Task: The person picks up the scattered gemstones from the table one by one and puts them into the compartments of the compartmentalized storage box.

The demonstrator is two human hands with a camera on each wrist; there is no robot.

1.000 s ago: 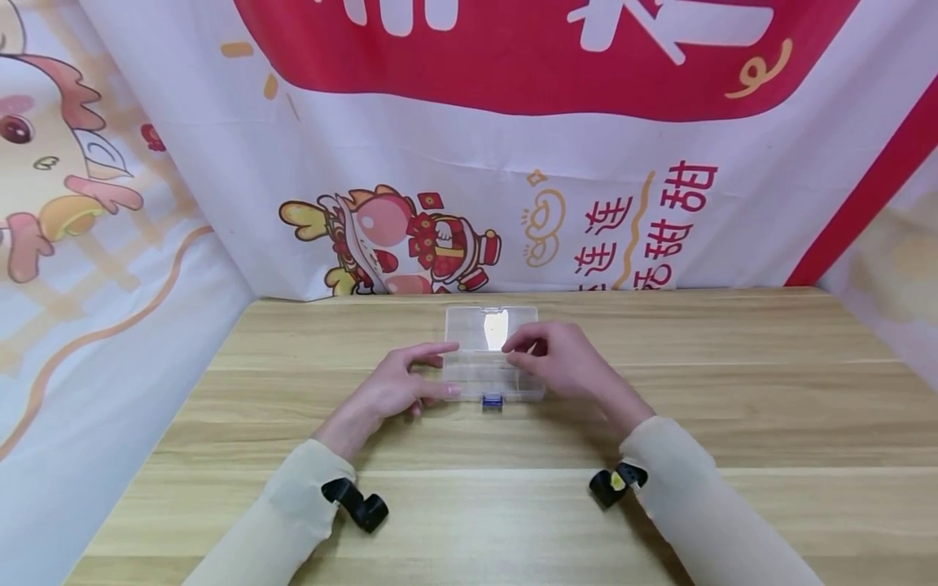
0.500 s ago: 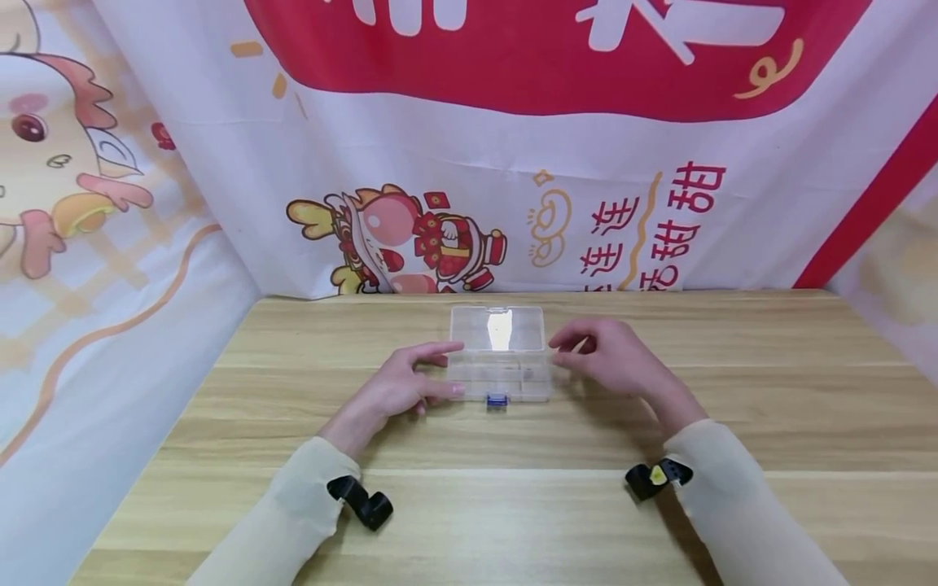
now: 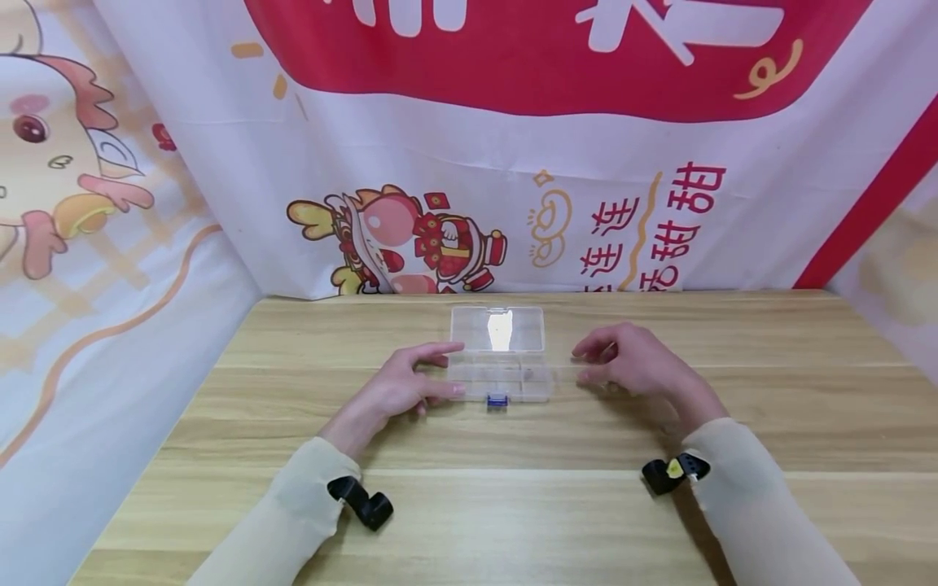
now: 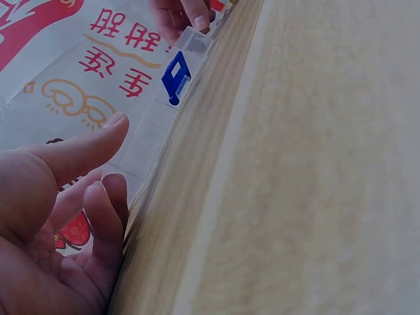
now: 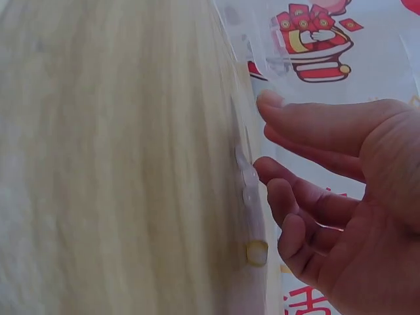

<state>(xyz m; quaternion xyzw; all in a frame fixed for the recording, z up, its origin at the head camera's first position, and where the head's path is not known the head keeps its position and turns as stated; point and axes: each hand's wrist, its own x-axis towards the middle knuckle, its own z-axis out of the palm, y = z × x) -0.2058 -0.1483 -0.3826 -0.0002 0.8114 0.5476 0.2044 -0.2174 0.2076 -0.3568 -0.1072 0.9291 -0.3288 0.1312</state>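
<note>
A clear plastic compartment box [image 3: 506, 378] lies on the table with its lid [image 3: 472, 330] tipped open toward the back. Its blue latch [image 3: 497, 400] hangs at the front edge. My left hand [image 3: 399, 380] rests at the box's left end, thumb and index finger fairly straight and spread, touching it. My right hand [image 3: 633, 358] is apart from the box, to its right, with loosely bent fingers and a gap between thumb and fingers. In the right wrist view, small translucent pieces [image 5: 248, 178] and a small yellow-rimmed piece [image 5: 257, 252] lie on the table near those fingertips.
The wooden table [image 3: 476, 521] runs up to a printed cloth backdrop [image 3: 440, 146] just behind the box. Another printed cloth [image 3: 95, 325] hangs on the left. Black wrist cameras sit on both sleeves.
My right hand has moved right, from above the box to the table beside it. The left hand stays at the box's left end. The head view has shifted slightly.
</note>
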